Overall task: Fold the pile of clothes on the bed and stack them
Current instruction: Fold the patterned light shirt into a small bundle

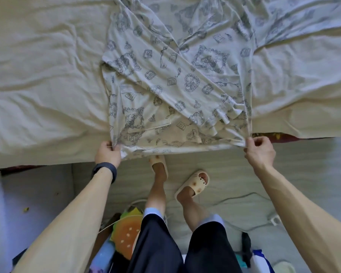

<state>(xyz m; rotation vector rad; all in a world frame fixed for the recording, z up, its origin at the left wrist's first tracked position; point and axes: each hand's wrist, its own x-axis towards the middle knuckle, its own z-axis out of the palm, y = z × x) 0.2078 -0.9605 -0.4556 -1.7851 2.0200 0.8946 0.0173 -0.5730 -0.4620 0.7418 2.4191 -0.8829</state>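
Note:
A white pyjama top (165, 91) with a grey printed pattern lies spread on the bed (37, 75), its hem at the near edge. One sleeve is folded diagonally across the front, above a chest pocket. My left hand (107, 153) pinches the hem's left corner. My right hand (259, 147) pinches the right corner. Both corners are lifted slightly off the mattress edge. More of the same printed fabric (283, 18) lies crumpled at the far right of the bed.
The bed carries a creased cream sheet. Below the edge are my legs and cream slippers (193, 184) on the floor. A burger-shaped cushion (126, 235) and other items lie at my feet, and a white cable (244, 200) crosses the floor.

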